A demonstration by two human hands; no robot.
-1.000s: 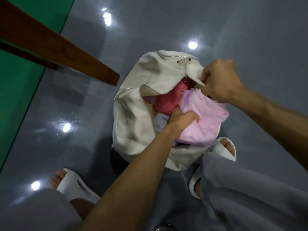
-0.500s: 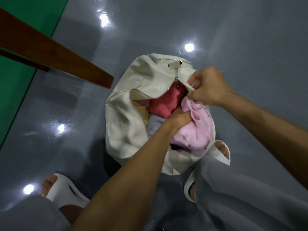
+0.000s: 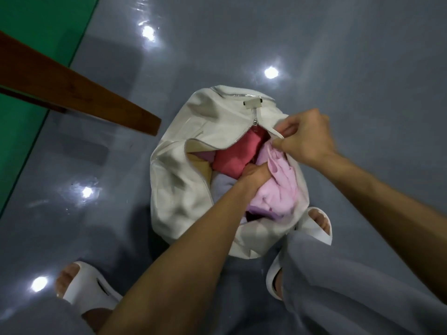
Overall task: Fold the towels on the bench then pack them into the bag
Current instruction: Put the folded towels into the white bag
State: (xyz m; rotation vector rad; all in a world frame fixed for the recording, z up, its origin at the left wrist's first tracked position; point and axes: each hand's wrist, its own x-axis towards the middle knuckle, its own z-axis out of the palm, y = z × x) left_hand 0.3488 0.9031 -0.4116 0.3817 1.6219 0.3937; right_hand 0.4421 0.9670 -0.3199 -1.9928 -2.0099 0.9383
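The pink towel (image 3: pixel 278 189) now sits deeper in the bag (image 3: pixel 183 180), left hand (image 3: pixel 254 175) grip clenched on it, right hand (image 3: pixel 307 139) pinching the rim open; packing judged nearly complete.

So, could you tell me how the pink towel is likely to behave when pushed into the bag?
Probably floppy: the pink towel is bunched into creases by the left hand. It should squash down rather than slide. The bag looks soft too, so its rim may sag unless held.
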